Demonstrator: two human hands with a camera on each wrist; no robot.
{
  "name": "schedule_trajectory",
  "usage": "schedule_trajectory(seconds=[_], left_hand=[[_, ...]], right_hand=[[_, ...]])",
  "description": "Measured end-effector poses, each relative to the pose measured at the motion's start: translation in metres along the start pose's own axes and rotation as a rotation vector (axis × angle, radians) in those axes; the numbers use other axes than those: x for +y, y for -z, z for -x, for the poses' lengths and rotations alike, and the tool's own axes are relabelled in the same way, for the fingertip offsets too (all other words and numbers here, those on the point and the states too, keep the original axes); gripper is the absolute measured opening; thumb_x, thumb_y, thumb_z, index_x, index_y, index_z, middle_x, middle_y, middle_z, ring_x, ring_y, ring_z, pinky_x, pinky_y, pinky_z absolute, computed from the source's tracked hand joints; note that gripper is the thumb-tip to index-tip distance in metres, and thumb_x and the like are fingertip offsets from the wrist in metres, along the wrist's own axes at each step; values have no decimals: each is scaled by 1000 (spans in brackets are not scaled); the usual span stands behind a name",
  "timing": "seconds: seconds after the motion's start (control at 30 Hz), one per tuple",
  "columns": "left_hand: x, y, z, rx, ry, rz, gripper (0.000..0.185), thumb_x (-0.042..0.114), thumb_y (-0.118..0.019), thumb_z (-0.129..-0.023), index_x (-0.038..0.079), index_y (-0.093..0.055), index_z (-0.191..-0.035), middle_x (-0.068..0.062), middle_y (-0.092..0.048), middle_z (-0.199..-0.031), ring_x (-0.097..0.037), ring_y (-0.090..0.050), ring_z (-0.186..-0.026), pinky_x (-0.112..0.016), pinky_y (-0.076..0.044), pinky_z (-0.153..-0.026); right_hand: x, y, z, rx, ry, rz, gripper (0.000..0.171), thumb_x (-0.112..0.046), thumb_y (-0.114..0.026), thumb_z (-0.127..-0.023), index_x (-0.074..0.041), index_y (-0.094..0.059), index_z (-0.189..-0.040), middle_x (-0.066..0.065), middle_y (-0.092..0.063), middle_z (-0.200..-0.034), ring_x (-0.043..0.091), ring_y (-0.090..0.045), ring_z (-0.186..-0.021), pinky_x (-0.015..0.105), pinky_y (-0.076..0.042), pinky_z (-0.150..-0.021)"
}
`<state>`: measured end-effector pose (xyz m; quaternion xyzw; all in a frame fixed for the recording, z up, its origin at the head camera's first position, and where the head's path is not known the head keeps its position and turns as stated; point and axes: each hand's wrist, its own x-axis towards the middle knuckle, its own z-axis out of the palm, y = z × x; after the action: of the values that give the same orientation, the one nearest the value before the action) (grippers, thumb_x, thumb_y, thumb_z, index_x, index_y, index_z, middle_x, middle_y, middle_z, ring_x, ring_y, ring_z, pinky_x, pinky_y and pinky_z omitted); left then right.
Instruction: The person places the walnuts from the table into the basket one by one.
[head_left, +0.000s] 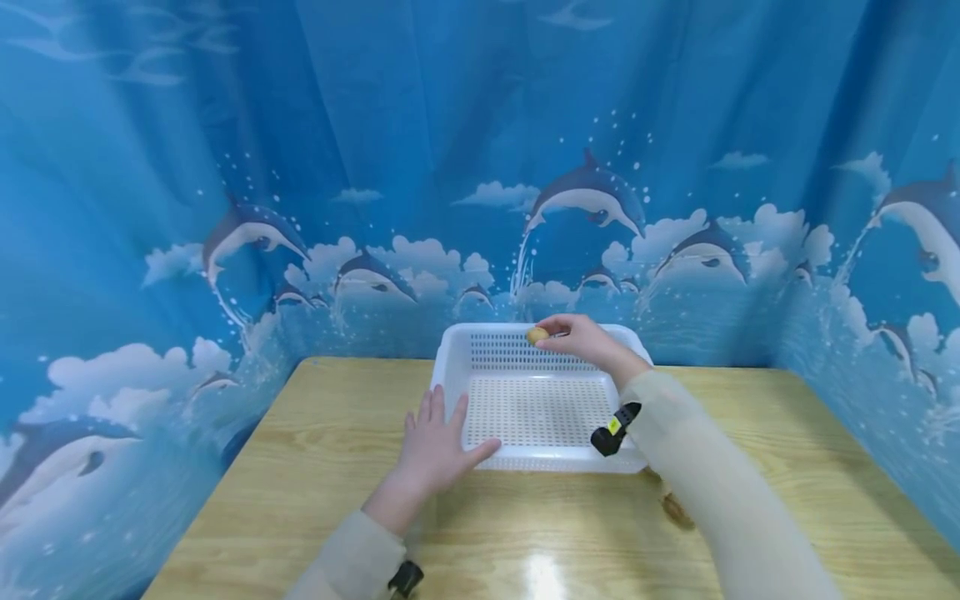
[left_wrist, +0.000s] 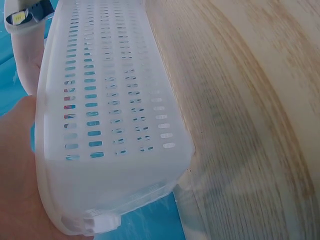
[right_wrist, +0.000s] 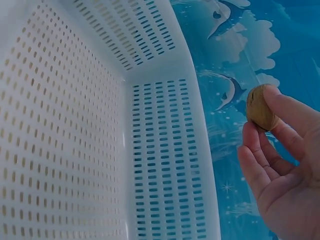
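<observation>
A white perforated plastic basket (head_left: 540,452) stands on the wooden table, with nothing lying on the part of its floor that shows. My right hand (head_left: 581,340) pinches a walnut (right_wrist: 261,108) between thumb and fingers, up at the basket's far rim. The walnut is brown and rounded, with a dark slit in its shell. At the near left corner of the basket, my left hand (head_left: 435,446) lies against the rim with its fingers spread. The left wrist view shows that hand at the rim, its fingers mostly hidden.
On the wooden table (head_left: 337,467), brown walnut-like pieces (head_left: 677,510) lie right of the basket, partly covered by the right sleeve (head_left: 720,475). A blue curtain (head_left: 420,125) with printed dolphins hangs behind and along both sides.
</observation>
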<state>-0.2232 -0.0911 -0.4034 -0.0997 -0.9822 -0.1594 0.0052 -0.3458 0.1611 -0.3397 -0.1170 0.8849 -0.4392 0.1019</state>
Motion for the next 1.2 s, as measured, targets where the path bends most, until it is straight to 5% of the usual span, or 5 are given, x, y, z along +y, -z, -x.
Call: schedule_trajectory(seconds=[0.53,1.2], left_hand=[[-1,-10,7,29,-6,-17,98,81,-37,-76,13,-33,-146,-25,-11,-151,-43,-9,-138,-67,-13,-104],[4,-16,25,58,-26,-32,96,79,-36,-79,7,-38,-142,-29,-17,-148,-45,-16,-135,-69,-18,-100]], right_hand=[[13,-49,-45,-47,-41,-50,36,-28,-70,-84,-17,-62,-118,3,-61,-112,23,-54,-106,50,-39,-98],[50,-125,-74,-61,-49,105,29,-11,-78,-74,-5,-67,-100,3,-64,-91,18,-60,-86,36,-51,-80]])
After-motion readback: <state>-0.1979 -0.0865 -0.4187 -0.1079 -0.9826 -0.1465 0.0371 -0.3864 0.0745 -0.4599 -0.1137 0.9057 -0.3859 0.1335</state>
